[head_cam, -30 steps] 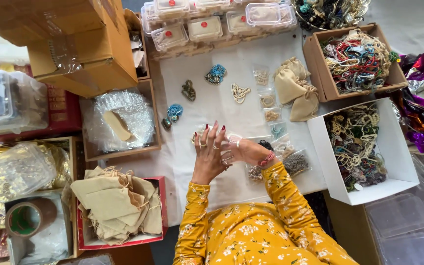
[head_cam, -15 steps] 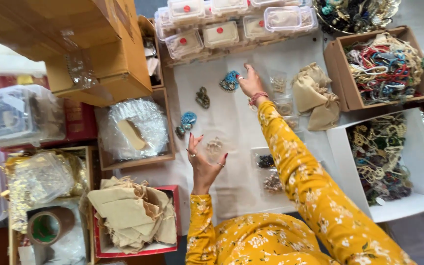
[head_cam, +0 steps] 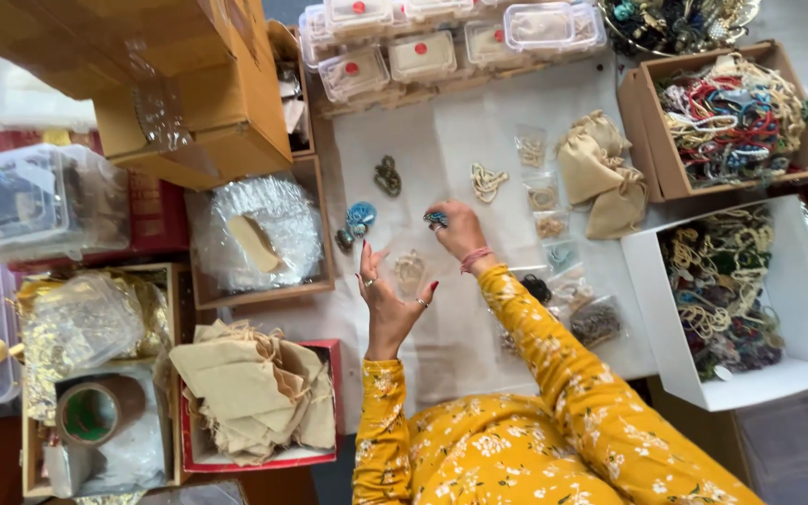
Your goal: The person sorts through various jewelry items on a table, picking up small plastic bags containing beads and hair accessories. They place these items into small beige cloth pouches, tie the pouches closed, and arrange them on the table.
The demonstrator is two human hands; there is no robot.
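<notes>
Close to us we see our yellow flowered sleeves. Our left hand (head_cam: 387, 297) is up over the white paper on the bench (head_cam: 441, 150), fingers spread wide, holding nothing. Just past it lies a small clear bag (head_cam: 411, 269) on the paper. A bit farther, our right hand (head_cam: 455, 226) pinches a little blue jewel piece (head_cam: 436, 219) with its fingertips, right over the paper. To the left of that sit another blue piece (head_cam: 360, 215) and a dark one (head_cam: 387, 175). A cream piece (head_cam: 488, 181) lies a little farther away. To the right are small bags in a row and a tan cloth pouch (head_cam: 600, 173). Far off stand clear plastic boxes (head_cam: 423, 56).
</notes>
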